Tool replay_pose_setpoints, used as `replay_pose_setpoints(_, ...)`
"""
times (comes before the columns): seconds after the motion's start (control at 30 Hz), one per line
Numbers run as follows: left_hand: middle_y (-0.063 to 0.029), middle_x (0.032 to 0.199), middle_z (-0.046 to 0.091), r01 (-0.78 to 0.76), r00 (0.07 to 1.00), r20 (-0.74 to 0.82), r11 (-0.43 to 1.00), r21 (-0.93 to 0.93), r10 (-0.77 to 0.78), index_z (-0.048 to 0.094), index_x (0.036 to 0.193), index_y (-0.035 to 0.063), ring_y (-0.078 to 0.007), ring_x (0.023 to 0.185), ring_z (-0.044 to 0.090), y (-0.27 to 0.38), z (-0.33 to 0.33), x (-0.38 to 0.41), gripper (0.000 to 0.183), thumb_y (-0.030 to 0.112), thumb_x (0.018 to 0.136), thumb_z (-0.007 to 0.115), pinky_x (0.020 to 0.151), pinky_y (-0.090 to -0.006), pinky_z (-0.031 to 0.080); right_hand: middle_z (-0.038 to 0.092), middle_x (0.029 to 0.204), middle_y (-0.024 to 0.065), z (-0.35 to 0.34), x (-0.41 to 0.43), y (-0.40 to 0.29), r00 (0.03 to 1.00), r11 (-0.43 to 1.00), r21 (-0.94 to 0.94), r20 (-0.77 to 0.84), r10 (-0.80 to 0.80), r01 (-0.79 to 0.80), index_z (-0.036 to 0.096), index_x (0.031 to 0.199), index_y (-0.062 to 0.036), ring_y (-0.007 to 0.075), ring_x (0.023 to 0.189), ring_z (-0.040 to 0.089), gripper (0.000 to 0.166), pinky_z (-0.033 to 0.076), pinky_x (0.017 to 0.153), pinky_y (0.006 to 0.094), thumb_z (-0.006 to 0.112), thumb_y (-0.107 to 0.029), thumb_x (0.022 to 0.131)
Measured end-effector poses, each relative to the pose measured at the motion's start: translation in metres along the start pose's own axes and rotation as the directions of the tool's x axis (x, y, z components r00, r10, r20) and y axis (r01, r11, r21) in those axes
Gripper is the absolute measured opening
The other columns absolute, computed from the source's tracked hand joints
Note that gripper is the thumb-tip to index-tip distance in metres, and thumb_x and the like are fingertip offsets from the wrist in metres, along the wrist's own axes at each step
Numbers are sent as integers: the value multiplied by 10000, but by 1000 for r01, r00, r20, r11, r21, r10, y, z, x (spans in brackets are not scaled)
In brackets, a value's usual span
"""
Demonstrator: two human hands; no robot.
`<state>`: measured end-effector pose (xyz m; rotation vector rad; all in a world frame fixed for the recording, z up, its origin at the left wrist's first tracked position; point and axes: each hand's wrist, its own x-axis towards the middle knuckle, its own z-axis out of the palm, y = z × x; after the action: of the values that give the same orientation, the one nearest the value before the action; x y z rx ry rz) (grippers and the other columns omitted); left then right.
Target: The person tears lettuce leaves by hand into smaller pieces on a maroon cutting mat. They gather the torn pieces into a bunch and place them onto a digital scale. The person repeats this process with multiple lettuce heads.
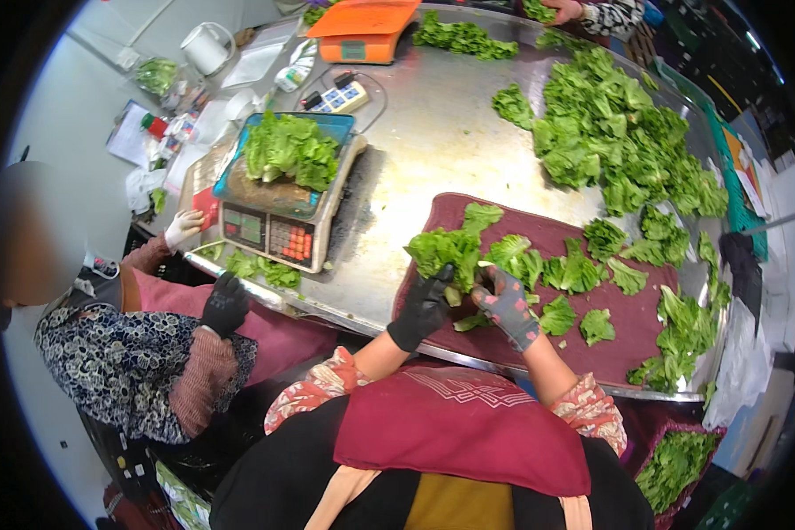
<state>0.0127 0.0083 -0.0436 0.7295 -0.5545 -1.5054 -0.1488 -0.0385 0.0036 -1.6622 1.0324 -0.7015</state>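
My left hand [425, 306], in a black glove, grips a head of green leaf lettuce [445, 253] by its lower part, above the maroon cloth [635, 331]. Close beside it, my right hand [506, 306] wears a grey glove with pink flowers. Its fingers are curled against the base of the lettuce, and a pale stalk piece [485, 264] shows at the fingertips. The palm side of this hand is hidden. Loose lettuce leaves [573, 270] lie on the cloth to the right, with smaller torn leaves [596, 326] nearer me.
A large lettuce pile [609, 126] covers the metal table's [430, 146] right side. Left stands a digital scale [268, 232] bearing lettuce [290, 151]; beyond are a power strip [341, 98] and an orange scale [361, 33]. A gloved co-worker [139, 358] sits left; another person's hand [563, 10] is opposite.
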Motion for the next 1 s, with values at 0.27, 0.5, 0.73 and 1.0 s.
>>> replay_pose_setpoints(0.27, -60, 1210, 520, -66, 997, -52, 997, -42, 64, 462, 1226, 49, -178, 1076, 529, 6, -1, 0, 335, 186, 921, 484, 918, -309, 430, 597, 788, 106, 25, -5, 48, 982, 735, 660, 23, 187, -156, 565, 931, -24, 178, 644, 576, 222, 473, 589, 277, 599, -206, 809)
replay_pose_setpoints(0.5, -111, 1274, 493, 63, 992, -38, 718, -693, -123, 443, 1271, 107, -301, 1130, 503, 43, 25, 19, 544, 449, 854, 521, 956, -453, 427, 595, 801, 99, 13, 8, 29, 923, -53, 977, 211, 323, -205, 535, 960, -69, 188, 562, 564, 207, 452, 444, 260, 533, -264, 890)
replay_pose_setpoints(0.73, -129, 1221, 497, 267, 946, 298, 827, -494, -126, 400, 1280, 70, -263, 1084, 510, 33, 16, 16, 517, 408, 897, 483, 918, -421, 431, 555, 884, 64, 25, 9, 5, 969, 575, 786, 131, 208, -229, 430, 1146, -23, 135, 614, 568, 542, 458, 456, 214, 655, -375, 800)
replay_pose_setpoints(1.0, -91, 1270, 453, -118, 993, 8, 993, 31, 118, 323, 1321, 44, -213, 1154, 460, 31, 16, 13, 413, 219, 959, 418, 985, -348, 374, 558, 1007, 48, 28, 17, 30, 983, 740, 663, -36, 180, -112, 495, 1145, 31, 121, 861, 530, 449, 456, 726, 243, 643, -217, 801)
